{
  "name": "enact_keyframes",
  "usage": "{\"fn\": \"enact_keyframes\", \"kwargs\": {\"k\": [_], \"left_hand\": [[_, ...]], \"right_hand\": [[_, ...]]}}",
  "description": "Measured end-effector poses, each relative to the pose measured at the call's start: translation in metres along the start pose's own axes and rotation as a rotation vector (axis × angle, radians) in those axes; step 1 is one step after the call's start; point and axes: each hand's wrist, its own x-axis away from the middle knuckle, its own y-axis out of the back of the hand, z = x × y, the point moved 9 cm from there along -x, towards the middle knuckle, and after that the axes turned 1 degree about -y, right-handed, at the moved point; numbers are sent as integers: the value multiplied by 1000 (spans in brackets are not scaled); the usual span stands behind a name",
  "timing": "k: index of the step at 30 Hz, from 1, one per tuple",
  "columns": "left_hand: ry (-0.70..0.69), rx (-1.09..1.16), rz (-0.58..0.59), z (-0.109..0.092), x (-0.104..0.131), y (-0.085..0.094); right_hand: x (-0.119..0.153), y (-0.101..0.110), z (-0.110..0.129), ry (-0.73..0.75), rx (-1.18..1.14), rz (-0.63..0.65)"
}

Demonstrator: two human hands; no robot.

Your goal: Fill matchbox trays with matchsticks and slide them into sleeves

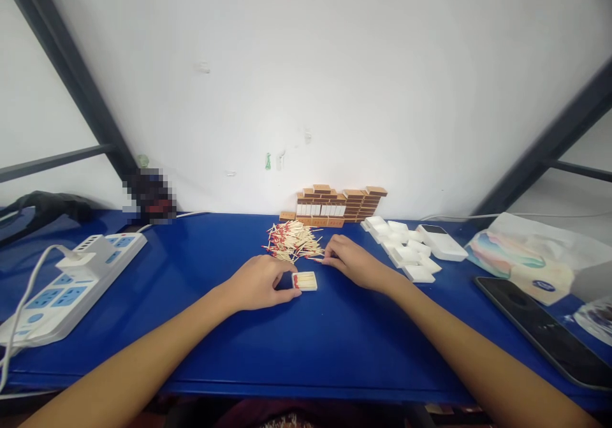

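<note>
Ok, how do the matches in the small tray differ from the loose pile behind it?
The matches in the small tray lie side by side; the loose pile is jumbled. The tray's matches are far fewer than the pile's. Both are pale with red heads.

One left hand [261, 282], one right hand [356, 262], one match-filled tray [306, 281] near, one heap of matches [293, 240], too many to count, one far stack of matchboxes [352, 206], boxes unresolved, roughly ten white trays [394, 252] right, one power strip [57, 316] left, one phone [540, 326] right
</note>
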Motion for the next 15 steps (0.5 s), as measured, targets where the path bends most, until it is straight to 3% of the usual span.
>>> {"fn": "enact_keyframes", "kwargs": {"k": [7,15], "left_hand": [[28,-33,-31,3,0,3],[41,-41,-31,4,-1,4]], "right_hand": [[1,2,13,24,47,-4],[3,5,7,-15,74,57]]}}
